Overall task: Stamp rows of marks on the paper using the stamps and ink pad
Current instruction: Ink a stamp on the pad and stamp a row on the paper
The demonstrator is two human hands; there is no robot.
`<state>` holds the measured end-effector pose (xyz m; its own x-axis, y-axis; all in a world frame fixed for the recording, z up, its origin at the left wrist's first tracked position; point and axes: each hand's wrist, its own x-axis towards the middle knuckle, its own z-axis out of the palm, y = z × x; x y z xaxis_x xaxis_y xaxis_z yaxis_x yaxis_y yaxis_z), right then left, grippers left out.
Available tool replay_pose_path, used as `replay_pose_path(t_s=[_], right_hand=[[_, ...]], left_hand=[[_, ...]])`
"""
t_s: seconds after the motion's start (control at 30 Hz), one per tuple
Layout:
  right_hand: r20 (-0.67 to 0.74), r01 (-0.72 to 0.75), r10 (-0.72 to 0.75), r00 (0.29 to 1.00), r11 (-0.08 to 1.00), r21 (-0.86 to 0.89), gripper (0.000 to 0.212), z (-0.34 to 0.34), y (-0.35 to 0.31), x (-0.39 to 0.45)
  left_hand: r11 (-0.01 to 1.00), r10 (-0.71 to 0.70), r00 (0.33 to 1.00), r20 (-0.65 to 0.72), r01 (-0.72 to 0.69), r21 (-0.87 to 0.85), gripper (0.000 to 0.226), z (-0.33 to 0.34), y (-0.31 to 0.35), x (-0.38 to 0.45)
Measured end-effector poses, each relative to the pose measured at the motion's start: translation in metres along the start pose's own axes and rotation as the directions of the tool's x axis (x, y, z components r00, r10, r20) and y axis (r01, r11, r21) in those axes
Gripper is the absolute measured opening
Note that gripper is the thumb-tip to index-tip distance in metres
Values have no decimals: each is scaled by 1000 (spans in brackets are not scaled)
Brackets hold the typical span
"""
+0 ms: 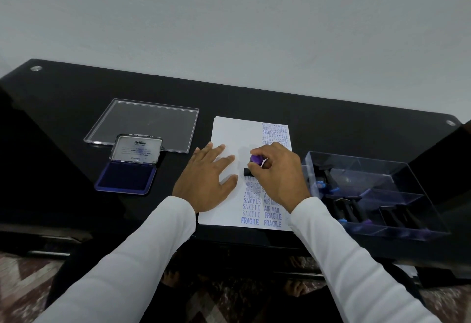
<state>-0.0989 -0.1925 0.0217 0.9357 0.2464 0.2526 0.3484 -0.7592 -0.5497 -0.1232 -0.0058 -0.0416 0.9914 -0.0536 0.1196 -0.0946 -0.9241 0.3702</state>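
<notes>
Pressing down near the middle of the paper (229,129), the right hand (279,170) has its fingers curled round the purple knob of a stamp (254,163), whose dark base sits flat on the sheet with its long axis running left to right, in line with the printed words. Nearest the person, the finished rows read FRAGILE, SAMPLE, AIR MAIL and AMENDED, climbing away from the near edge in two columns; the stamp stands at the top of the left column, just above the last AMENDED mark. Beside it the left hand (207,175) lies flat with fingers spread, pinning the blank left part of the sheet, holding nothing.

What the next move likely turns on: the ink pad (125,177) lies open well off to the left, past the left hand, so the right hand would have to cross over or around it to re-ink. Bare paper lies straight beyond the stamp. On the right stands a clear box (377,195) of spare stamps; farther back on the left, its clear lid (142,121) rests on the black table (63,108).
</notes>
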Motion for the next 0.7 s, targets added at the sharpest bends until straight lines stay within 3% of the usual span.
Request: replay_pose_path(t_s=[0.23, 0.7], right_hand=[[-10, -9, 9, 1000, 1000, 13, 30, 1, 0, 3], [21, 9, -9, 1000, 1000, 13, 19, -1, 1, 2]], left_hand=[[1000, 3, 1000, -5, -3, -3, 61, -1, 0, -1], [1000, -5, 1000, -4, 5, -2, 62, 0, 0, -1]])
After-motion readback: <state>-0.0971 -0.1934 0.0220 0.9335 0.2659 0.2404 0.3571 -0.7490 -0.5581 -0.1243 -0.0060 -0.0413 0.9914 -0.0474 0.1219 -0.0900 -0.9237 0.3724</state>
